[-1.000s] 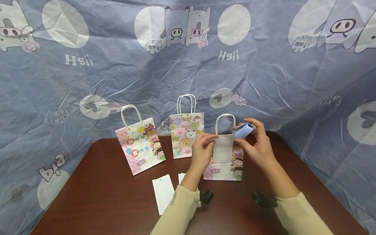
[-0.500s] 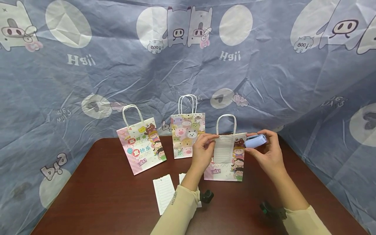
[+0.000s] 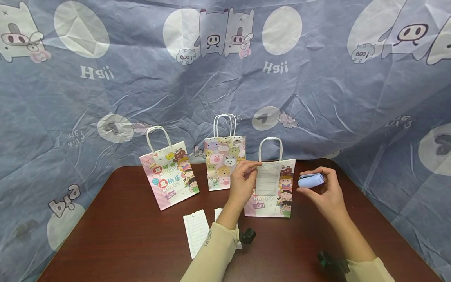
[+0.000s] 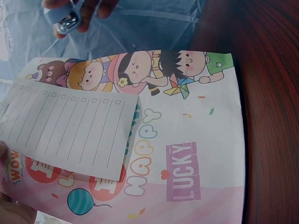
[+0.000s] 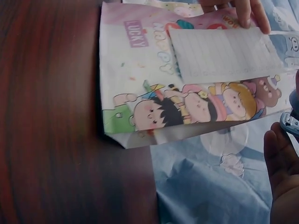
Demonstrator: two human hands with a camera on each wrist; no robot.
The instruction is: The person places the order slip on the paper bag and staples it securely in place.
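My left hand (image 3: 244,178) pinches the top edge of the right-hand paper gift bag (image 3: 269,207), at the upper left corner of a lined paper slip (image 3: 266,180). The slip lies flat against the bag's front, its top along the bag's rim. In the right wrist view, fingertips (image 5: 244,18) of the left hand rest on the slip's corner. Off the bag's right side, my right hand (image 3: 325,192) holds a small light blue stapler (image 3: 311,181) between thumb and fingers. The stapler's metal nose (image 4: 68,22) shows in the left wrist view, apart from the bag.
Two more gift bags stand on the brown table (image 3: 105,231): a pink and white one (image 3: 169,176) tilted at left, and an animal-print one (image 3: 223,164) at the back. A lined slip (image 3: 197,233) lies in front, another (image 3: 218,212) partly under the left forearm. A blue cloth (image 3: 211,90) hangs behind.
My right hand has drawn the stapler away from the bag's top edge, to the right and down. The left hand stays at the slip's corner.
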